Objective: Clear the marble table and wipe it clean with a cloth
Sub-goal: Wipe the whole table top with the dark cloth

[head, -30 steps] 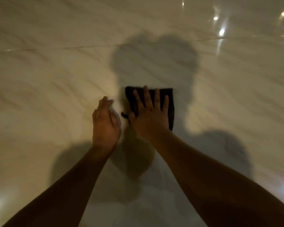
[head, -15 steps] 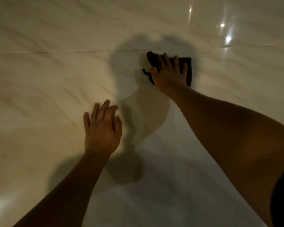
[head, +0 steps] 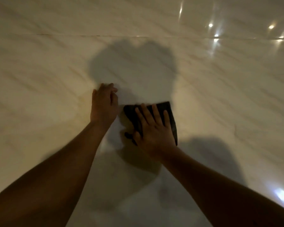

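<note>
Head view: marble table (head: 39, 71) is seen filling the frame, glossy and pale-veined, with one seam (head: 88, 35) across its far part and lamp reflections (head: 216, 35) at far right (the room beyond is not shown). The left hand (head: 103, 105) is set on bare marble just beside the cloth (head: 170, 115), fingers loosely bent, nothing held; a brace is judged. The right hand (head: 154, 133) is pressed flat, fingers spread, on that folded dark cloth, judged mid-wipe.

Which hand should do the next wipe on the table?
The right hand, probably: it lies spread flat on the dark cloth, pressing it to the marble table. The left hand sits beside it on bare marble, holding nothing.
</note>
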